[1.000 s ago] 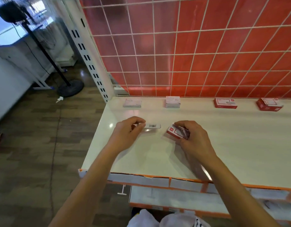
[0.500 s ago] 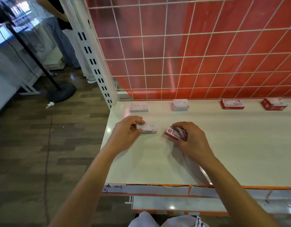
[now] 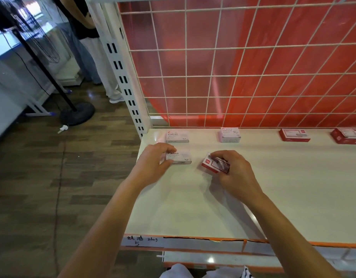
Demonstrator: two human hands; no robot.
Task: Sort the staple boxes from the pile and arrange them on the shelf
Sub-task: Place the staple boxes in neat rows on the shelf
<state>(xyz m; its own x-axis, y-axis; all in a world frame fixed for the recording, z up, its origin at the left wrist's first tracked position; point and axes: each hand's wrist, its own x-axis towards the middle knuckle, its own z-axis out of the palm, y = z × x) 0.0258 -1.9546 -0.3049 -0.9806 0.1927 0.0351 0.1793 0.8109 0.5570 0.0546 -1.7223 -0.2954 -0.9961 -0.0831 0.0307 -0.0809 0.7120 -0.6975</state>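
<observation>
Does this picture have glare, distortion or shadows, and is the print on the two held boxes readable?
Head view: wide-angle distortion bends the wire grid; a pale glare streak lies on the red back panel; soft shadows lie on the shelf; STAPLES reads clearly on the white box in the left hand; the red box in the right hand is unreadable.

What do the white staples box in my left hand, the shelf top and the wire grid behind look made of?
White staples box: likely printed cardboard, matte, with crisp folded edges. Shelf top: smooth cream surface with soft glare, painted metal or laminate; cannot tell which. Wire grid: thin white rods, probably coated metal.
</observation>
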